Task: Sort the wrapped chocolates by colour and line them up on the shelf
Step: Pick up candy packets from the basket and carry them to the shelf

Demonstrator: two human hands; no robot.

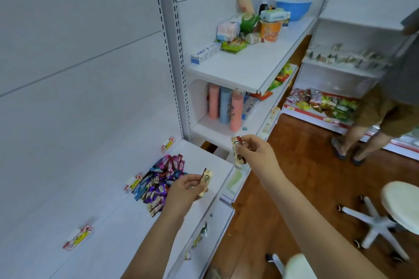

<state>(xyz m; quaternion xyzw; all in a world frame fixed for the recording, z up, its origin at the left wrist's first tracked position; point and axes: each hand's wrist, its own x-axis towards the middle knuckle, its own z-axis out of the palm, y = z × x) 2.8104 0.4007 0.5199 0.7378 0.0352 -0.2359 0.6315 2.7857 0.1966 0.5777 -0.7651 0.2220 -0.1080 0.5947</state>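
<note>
A heap of wrapped chocolates (pixel 159 179) in purple, pink, blue and cream wrappers lies on the white shelf (pixel 108 229) near its back wall. My left hand (pixel 183 190) pinches one cream-and-gold chocolate (pixel 205 181) just right of the heap, above the shelf. My right hand (pixel 254 154) holds a second cream-and-gold chocolate (pixel 238 152) upright, past the shelf's right end.
Three small red-and-yellow packets (pixel 78 238) (pixel 133 182) (pixel 168 143) lie along the shelf's back. A higher shelf (pixel 249 63) to the right carries boxes, cups and a blue bowl (pixel 293 7). A white stool (pixel 399 206) and another person's legs (pixel 353 140) stand on the wooden floor.
</note>
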